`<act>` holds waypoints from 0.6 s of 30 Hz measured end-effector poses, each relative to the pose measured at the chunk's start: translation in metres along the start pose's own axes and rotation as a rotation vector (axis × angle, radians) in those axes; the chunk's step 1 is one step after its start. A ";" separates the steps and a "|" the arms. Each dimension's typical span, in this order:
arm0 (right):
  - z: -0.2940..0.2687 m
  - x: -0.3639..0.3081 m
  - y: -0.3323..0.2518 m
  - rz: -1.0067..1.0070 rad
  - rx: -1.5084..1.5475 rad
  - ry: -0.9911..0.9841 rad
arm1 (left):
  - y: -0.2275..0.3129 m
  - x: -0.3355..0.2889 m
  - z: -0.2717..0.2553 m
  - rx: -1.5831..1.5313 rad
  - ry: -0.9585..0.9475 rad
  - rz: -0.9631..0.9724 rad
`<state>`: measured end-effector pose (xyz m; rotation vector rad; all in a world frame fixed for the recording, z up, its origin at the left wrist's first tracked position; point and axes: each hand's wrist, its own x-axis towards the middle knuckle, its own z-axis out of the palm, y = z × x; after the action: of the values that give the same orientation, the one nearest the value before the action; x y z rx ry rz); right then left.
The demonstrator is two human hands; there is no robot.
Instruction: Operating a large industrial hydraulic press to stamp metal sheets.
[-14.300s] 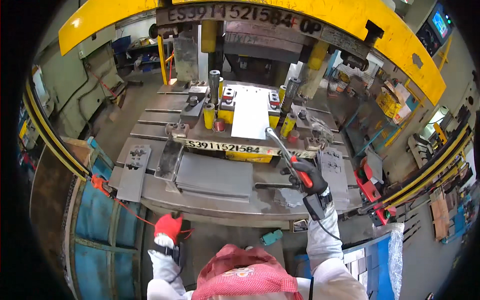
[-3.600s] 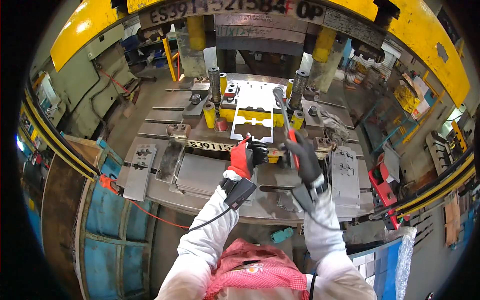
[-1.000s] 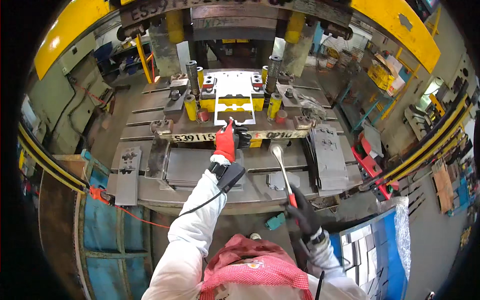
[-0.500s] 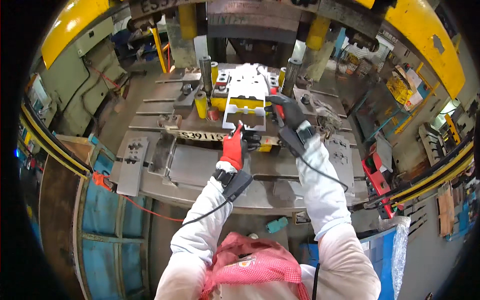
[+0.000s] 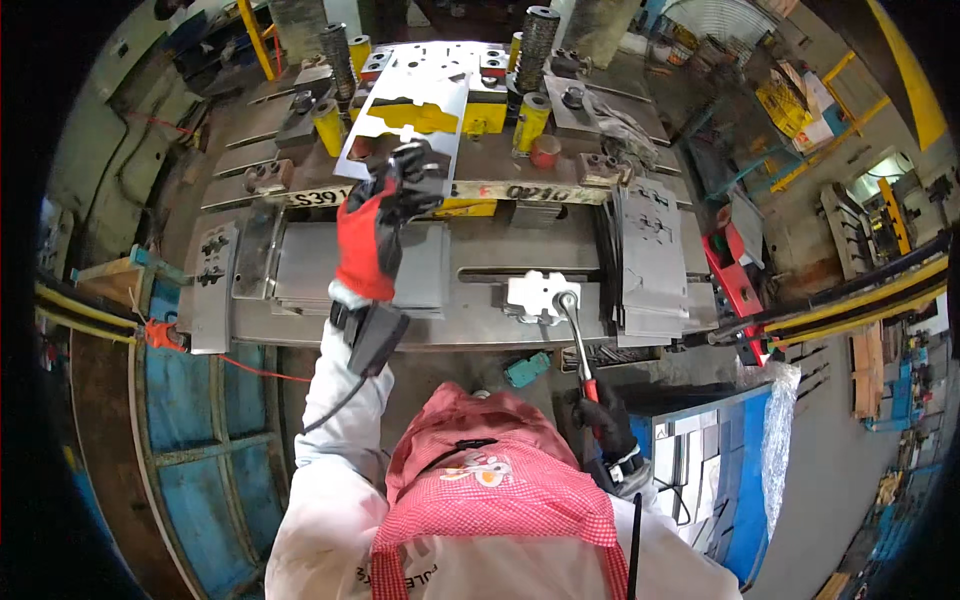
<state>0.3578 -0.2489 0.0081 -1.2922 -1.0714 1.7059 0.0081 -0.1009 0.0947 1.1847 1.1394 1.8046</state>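
My left hand (image 5: 385, 215), in a red and black glove, is closed at the near end of a shiny metal sheet (image 5: 447, 110) with large cut-outs. The sheet lies at a slant over the die (image 5: 487, 118), and my fingers partly cover its near strip. Low on the right, my black-gloved right hand (image 5: 605, 420) grips a red-handled tool (image 5: 583, 352) with a metal shaft and round head. That head is against a small, bright metal piece (image 5: 537, 293) with a notched outline, over the table's front edge. Whether the piece rests there or hangs from the tool, I cannot tell.
Flat metal plates are stacked at the left (image 5: 350, 265) and right (image 5: 650, 270) of the press table. Posts (image 5: 537, 50) and yellow cylinders (image 5: 531, 122) stand around the die. A blue bin (image 5: 735, 450) is near my right arm; blue panels (image 5: 215, 420) stand at left.
My right hand has come back from the die toward my body with the tool, and the small metal piece is now at its head. The sheet has turned aslant, my left hand at its near end.
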 end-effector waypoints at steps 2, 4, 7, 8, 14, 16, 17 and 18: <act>0.007 0.001 0.010 0.053 -0.087 0.067 | 0.004 -0.031 -0.042 0.066 0.131 -0.129; 0.008 0.011 0.034 0.160 0.131 0.086 | 0.031 -0.065 -0.058 0.524 0.060 0.070; 0.026 0.024 0.026 0.028 0.008 0.073 | 0.065 -0.121 -0.101 0.632 0.021 0.050; 0.030 0.029 0.021 -0.009 0.014 0.089 | 0.084 -0.133 -0.106 0.625 -0.034 0.022; 0.055 0.054 -0.010 -0.047 0.045 0.024 | 0.189 -0.250 -0.177 0.632 0.034 -0.174; 0.059 0.058 -0.018 -0.048 0.063 0.022 | 0.212 -0.295 -0.198 0.794 0.139 -0.352; 0.060 0.056 -0.023 -0.048 0.076 0.027 | 0.225 -0.319 -0.215 0.774 0.252 -0.494; 0.060 0.056 -0.026 -0.045 0.099 0.018 | 0.234 -0.342 -0.230 0.748 0.369 -0.635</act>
<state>0.2881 -0.1992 0.0203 -1.2104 -0.9857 1.6892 -0.1059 -0.5573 0.1505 0.7066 2.2288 1.1355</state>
